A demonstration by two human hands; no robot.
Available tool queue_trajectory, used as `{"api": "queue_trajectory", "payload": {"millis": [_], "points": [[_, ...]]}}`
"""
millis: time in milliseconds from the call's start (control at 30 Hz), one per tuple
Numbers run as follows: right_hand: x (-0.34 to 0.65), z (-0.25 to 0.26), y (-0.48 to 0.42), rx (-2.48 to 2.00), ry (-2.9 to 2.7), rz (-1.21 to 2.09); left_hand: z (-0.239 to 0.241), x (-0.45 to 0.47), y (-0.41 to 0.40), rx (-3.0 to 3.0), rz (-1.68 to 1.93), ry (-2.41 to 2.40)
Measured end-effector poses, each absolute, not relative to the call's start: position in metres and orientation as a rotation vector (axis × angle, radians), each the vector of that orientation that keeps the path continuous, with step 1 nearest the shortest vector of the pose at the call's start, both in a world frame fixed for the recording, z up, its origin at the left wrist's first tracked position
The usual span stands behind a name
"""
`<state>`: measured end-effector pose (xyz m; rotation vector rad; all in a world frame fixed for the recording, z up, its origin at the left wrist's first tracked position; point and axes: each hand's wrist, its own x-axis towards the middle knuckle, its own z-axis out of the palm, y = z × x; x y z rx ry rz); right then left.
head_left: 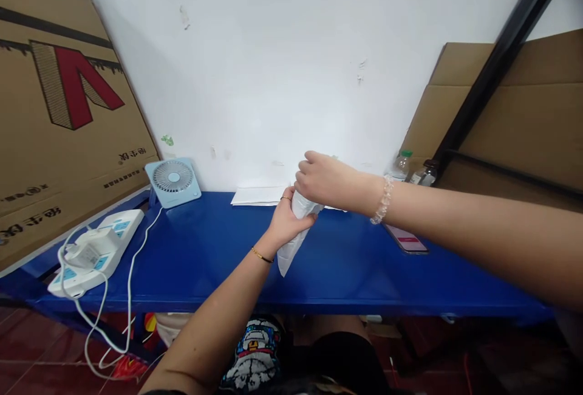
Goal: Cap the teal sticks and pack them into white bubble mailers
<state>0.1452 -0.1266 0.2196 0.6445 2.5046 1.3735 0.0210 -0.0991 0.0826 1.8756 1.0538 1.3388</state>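
A crumpled white sheet [291, 254], paper or thin plastic, is gathered into a narrow cone whose pointed end hangs down to the left over the blue table. My left hand [289, 220] is wrapped around its middle, thumb across the front. At the upper end my right hand [321, 181] is closed in a fist against the sheet, touching my left fingers; its fingertips are hidden. Whether anything lies inside the sheet cannot be seen. Just behind my hands, flat white sheets [255, 195] lie against the wall.
On the blue table [204, 261] stand a light-blue fan [173, 179] and a white power strip [102, 249] with trailing cables at left. A phone [409, 242] and small bottles [401, 165] are at right, partly behind my right arm. Cardboard [68, 140] flanks both sides.
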Motion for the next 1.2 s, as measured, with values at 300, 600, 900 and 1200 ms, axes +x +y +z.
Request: {"api": "queue_trajectory", "payload": {"millis": [300, 600, 900, 1200], "points": [[0.159, 0.244, -0.123, 1.011, 2.906, 0.944, 0.074, 0.005, -0.100, 1.826, 1.414, 1.011], [0.143, 0.112, -0.132, 1.763, 3.505, -1.055, 0.062, 0.006, -0.115, 1.964, 1.553, 1.168], [0.180, 0.109, -0.111, 1.158, 3.658, -0.401, 0.036, -0.024, -0.131, 2.086, 0.997, 0.841], [0.226, 0.127, -0.091, 1.598, 3.201, -0.814, 0.054, -0.063, -0.085, 2.067, 0.791, 0.790]]}}
